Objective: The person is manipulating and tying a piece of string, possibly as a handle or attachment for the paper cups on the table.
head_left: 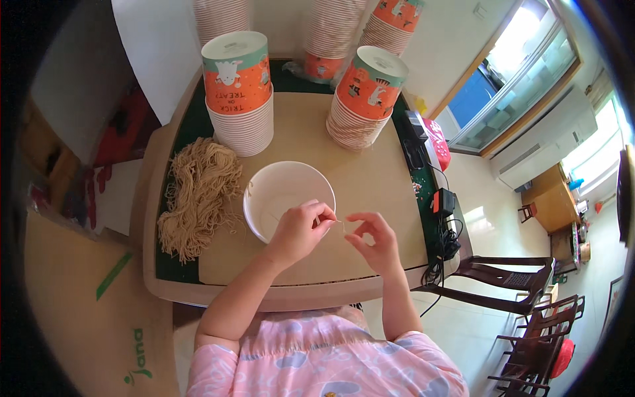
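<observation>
My left hand point(303, 230) is closed in a pinch over the near right rim of a white paper bucket point(289, 171). A short bit of thin beige string point(340, 221) sticks out from its fingertips. Just to the right, my right hand point(377, 245) faces that string end, thumb and forefinger curved and a little apart. Whether a strand touches its fingers is too fine to make out. The bucket stands upright, with a bit of string over its left rim. A heap of beige string point(198, 198) lies left of it.
Upside-down stacks of orange and green paper buckets stand at the back left point(239, 99) and back right point(367, 99), with more stacks behind. Along the table's right edge lie a black adapter point(443, 202) and cables. A brown chair point(509, 281) stands to the right.
</observation>
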Motion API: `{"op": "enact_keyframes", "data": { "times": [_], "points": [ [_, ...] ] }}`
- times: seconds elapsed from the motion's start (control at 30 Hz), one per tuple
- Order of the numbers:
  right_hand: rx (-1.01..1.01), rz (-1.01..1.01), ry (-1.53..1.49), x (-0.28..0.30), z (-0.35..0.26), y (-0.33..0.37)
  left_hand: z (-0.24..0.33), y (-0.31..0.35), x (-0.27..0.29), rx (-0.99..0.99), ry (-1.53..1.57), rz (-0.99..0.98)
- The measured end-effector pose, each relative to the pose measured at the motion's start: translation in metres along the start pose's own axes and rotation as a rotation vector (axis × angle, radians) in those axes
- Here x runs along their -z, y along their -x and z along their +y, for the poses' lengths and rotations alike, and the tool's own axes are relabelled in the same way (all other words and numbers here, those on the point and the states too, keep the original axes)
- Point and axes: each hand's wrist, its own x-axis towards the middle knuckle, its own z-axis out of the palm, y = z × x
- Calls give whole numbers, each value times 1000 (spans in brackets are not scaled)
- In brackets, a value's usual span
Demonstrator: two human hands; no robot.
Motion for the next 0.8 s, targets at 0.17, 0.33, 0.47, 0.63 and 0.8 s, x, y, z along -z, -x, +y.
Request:
{"op": "enact_keyframes", "data": {
  "times": [0.17,0.33,0.47,0.63,0.8],
  "points": [
    [-35,34,95,-9,16,-10,5,0,0,14,-8,1],
    [40,47,115,-9,4,-12,6,1,-3,-4,-74,-12],
    [-7,-36,124,-16,-10,-15,1,-2,-7,-32,9,38],
    [-43,-37,108,-18,12,-7,4,-2,-3,23,30,20],
    [-159,14,63,-32,36,9,2,-3,-4,2,16,37]
  ]
}}
